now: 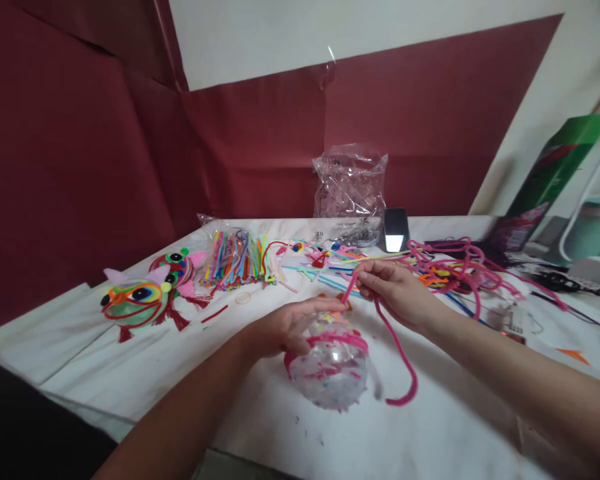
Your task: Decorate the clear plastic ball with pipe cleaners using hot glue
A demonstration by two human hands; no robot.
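Pink cord (413,382) trails from the pinching right hand (391,285).

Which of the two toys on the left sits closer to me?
The front toy, the pale green one; it partly hides the rear toy, which has a redder face.

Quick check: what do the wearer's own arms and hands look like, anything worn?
The left hand and right hand are bare, without gloves; no rings or bracelets show. Left forearm and right forearm are uncovered, with no sleeve or watch in view.
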